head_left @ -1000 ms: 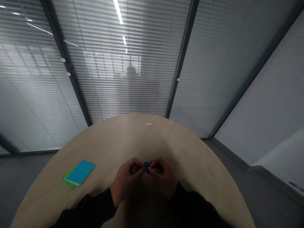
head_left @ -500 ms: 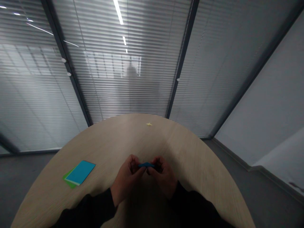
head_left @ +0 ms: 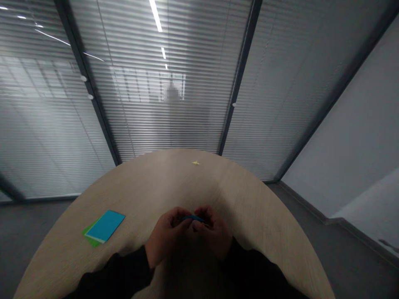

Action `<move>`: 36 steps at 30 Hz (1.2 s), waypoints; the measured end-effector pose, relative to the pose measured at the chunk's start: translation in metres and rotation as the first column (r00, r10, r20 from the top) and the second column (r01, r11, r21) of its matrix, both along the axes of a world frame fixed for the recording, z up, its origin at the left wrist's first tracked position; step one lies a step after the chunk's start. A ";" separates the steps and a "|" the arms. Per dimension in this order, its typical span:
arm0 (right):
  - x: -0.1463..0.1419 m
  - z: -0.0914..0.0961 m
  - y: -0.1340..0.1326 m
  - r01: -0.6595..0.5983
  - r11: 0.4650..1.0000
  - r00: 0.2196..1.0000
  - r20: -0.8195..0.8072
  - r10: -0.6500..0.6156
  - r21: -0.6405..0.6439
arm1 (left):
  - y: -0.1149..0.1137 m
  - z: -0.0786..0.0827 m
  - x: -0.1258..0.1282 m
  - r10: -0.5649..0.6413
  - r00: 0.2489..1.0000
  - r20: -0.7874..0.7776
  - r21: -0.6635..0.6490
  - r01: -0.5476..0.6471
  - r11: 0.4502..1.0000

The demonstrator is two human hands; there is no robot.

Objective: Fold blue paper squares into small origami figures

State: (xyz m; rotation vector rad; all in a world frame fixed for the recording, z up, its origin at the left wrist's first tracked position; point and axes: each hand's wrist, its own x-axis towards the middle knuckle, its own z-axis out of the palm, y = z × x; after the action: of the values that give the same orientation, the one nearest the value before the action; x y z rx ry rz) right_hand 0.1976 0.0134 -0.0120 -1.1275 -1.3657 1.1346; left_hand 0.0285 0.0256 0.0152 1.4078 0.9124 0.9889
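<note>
Tabletop point(head_left: 174, 182), left hand point(head_left: 166, 237), right hand point(head_left: 214, 234), pinching blue strip point(head_left: 193, 217)

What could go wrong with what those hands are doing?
The blue piece is thin and pinched between the left hand and right hand, so it could slip and fall onto the table. Much of it is hidden by the fingers, so a bad grip might be hard to notice. If it is paper, which I cannot tell, it might crease or tear.
</note>
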 end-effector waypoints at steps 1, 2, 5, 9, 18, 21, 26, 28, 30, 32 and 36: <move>0.000 0.000 0.000 0.000 1.000 1.000 0.011 0.000 -0.003 | 0.000 0.000 0.000 0.001 1.000 -0.002 0.004 -0.001 1.000; 0.000 0.000 0.000 0.006 1.000 1.000 0.018 -0.006 -0.006 | 0.000 0.001 0.000 0.006 1.000 -0.006 0.007 -0.006 1.000; -0.001 0.000 0.000 0.018 1.000 1.000 0.007 -0.018 -0.010 | 0.000 0.000 0.000 0.009 1.000 0.012 0.006 -0.009 1.000; -0.004 0.002 0.000 0.020 1.000 1.000 -0.021 -0.020 -0.006 | 0.001 -0.003 0.001 0.004 1.000 0.029 -0.004 -0.004 1.000; -0.005 0.006 -0.001 0.012 1.000 0.999 0.046 -0.012 0.004 | 0.001 -0.005 0.000 0.016 0.999 -0.030 0.037 -0.015 0.999; -0.006 0.007 -0.003 0.022 1.000 0.999 0.034 -0.023 0.014 | 0.000 -0.003 0.000 0.008 1.000 -0.026 0.052 -0.007 0.999; -0.006 0.004 -0.003 0.024 0.999 0.999 -0.027 -0.023 0.036 | -0.001 -0.003 0.001 -0.026 0.999 0.030 0.014 0.026 1.000; -0.005 0.003 -0.003 0.031 0.999 0.999 -0.034 -0.029 0.045 | -0.001 -0.004 0.001 -0.052 0.997 0.062 -0.011 0.053 0.999; -0.004 0.003 -0.003 0.039 0.998 0.999 -0.031 -0.037 0.050 | 0.000 -0.004 0.000 -0.070 0.995 0.070 -0.025 0.072 0.997; -0.003 0.004 -0.003 0.042 0.997 0.999 -0.017 -0.041 0.065 | 0.001 -0.004 -0.001 -0.070 0.995 0.068 -0.039 0.073 0.997; -0.003 0.007 -0.006 0.034 0.990 0.997 0.063 -0.043 0.137 | 0.005 -0.008 -0.004 -0.061 0.997 0.056 -0.074 0.065 0.995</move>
State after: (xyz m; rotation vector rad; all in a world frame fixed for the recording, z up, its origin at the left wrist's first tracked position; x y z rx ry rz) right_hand 0.1949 0.0073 -0.0053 -1.0968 -1.4435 0.9688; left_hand 0.0241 0.0303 0.0074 1.3320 0.8523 0.9307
